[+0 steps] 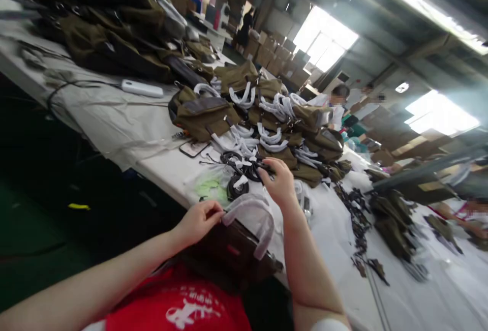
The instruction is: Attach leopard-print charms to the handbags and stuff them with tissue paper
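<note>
A dark bag (229, 249) with a white-wrapped handle (254, 206) is against my body at the table's edge. My left hand (202, 220) is closed in a pinch at the left end of that handle; what is between the fingertips is too small to name. Beyond the handle, my right hand (278, 181) reaches over black coiled straps (251, 170) with white tags, its fingers curled at them. Whether it grips one cannot be made out. Another black coil (237, 187) lies left of it, beside a clear plastic bag with something green (210, 188).
Olive bags with white-wrapped handles (209, 117) are piled across the white table (152, 163). A phone (193, 148) and a white power strip (142, 88) lie left. Dark straps (358, 219) and more bags (392, 219) lie right. Other people work farther back.
</note>
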Motion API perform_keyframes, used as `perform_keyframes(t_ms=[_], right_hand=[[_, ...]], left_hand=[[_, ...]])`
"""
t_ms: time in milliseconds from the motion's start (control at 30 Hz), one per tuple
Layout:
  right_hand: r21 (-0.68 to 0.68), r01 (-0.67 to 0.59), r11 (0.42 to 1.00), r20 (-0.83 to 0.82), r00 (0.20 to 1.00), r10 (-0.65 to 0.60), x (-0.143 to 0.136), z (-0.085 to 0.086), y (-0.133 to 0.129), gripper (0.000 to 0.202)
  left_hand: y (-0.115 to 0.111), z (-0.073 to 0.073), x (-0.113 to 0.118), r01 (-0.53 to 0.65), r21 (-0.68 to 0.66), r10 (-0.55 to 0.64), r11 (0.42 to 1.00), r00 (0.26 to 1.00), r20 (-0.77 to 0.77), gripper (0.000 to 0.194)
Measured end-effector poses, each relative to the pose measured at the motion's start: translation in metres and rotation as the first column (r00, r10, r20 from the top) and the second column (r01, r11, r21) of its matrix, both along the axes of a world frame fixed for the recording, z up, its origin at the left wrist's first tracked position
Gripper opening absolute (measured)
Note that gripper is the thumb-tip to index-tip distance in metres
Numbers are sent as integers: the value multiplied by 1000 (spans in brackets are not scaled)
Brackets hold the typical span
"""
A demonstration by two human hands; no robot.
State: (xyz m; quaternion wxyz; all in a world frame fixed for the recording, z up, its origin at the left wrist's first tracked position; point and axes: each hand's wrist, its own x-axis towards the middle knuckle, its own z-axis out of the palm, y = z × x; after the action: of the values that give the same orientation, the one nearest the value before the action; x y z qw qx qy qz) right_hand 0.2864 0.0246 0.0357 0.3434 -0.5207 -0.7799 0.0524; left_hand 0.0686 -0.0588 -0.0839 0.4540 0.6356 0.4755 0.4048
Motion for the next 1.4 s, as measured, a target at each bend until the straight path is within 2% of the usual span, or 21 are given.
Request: perform_keyframes(t_ms=[100, 200, 300, 367, 500, 533, 600, 633, 667, 733, 767, 800, 833, 867, 900, 967, 1033, 1067, 1133, 1233, 1400], right_hand=[[40, 17, 999, -238, 971, -7, 1, 8, -59, 12], [-79, 4, 997, -290, 957, -27, -9, -15, -103, 14], [-179, -58, 982, -254, 967, 11, -26, -41, -122, 12], [-159, -65, 985, -201, 979, 32, -34, -47, -124, 22], [-32, 42, 999, -99, 994, -45, -22, -23, -120, 22], [-61, 50, 997, -104, 993, -56, -14, -14, -118, 21], [-245, -31, 969, -128, 992, -1, 1, -2, -112, 23], [-379, -134, 916, -139, 987, 87, 6, 0, -110, 23], [-517, -257, 816, -161, 966, 202, 9, -2, -108, 20], [-728, -458, 510, -261, 873, 411, 4, -15, -109, 15], [-768, -500, 400, -317, 840, 440, -3, -26, -111, 16], [-782, -508, 361, -356, 840, 410, -12, -38, -114, 18], [-762, -474, 441, -365, 877, 313, -23, -50, -118, 18], [-698, -381, 606, -349, 920, 177, -34, -62, -122, 17], [-621, -274, 734, -335, 940, 67, -45, -73, -126, 18], [-489, -157, 858, -335, 942, -18, -62, -88, -129, 22], [-448, -191, 873, -365, 931, 17, -73, -96, -128, 15], [-454, -229, 861, -404, 914, 30, -77, -99, -126, 8], [-492, -300, 818, -519, 855, 1, -82, -103, -121, 14], [-553, -357, 752, -652, 748, -125, -86, -110, -117, 22], [-621, -307, 721, -713, 604, -356, -86, -116, -118, 30]], left_hand=[[10, -9, -4, -22, -161, 52, 987, 981, 186, 25], [12, -11, -5, -13, -225, 68, 974, 969, 239, 30], [6, -3, -4, 5, -216, 43, 976, 975, 220, 31], [-2, 7, -3, 18, -203, 22, 979, 981, 193, 30], [-26, 29, -5, 137, -257, -87, 957, 976, 198, 31], [-32, 33, -6, 180, -281, -119, 943, 968, 220, 31], [-42, 39, -8, 236, -312, -159, 920, 954, 253, 32], [-46, 40, -8, 240, -312, -163, 919, 954, 251, 32], [-48, 40, -9, 224, -301, -154, 927, 959, 238, 32], [-48, 37, -11, 139, -265, -86, 954, 976, 202, 33], [-47, 35, -11, 82, -252, -34, 964, 982, 187, 33], [-46, 33, -12, 24, -246, 21, 969, 984, 179, 33], [-44, 31, -12, -25, -246, 70, 969, 982, 177, 34], [-42, 28, -13, -59, -248, 106, 967, 978, 178, 35], [-41, 26, -13, -77, -250, 124, 965, 976, 180, 35], [-40, 23, -14, -78, -249, 127, 965, 974, 189, 35], [-40, 22, -14, -65, -241, 112, 968, 976, 188, 33], [-41, 22, -14, -60, -230, 103, 971, 978, 180, 32], [-42, 23, -14, -61, -195, 91, 979, 984, 150, 30], [-41, 26, -16, -86, -134, 97, 987, 992, 79, 34], [-35, 28, -26, -168, -50, 166, 985, 986, -33, 38]])
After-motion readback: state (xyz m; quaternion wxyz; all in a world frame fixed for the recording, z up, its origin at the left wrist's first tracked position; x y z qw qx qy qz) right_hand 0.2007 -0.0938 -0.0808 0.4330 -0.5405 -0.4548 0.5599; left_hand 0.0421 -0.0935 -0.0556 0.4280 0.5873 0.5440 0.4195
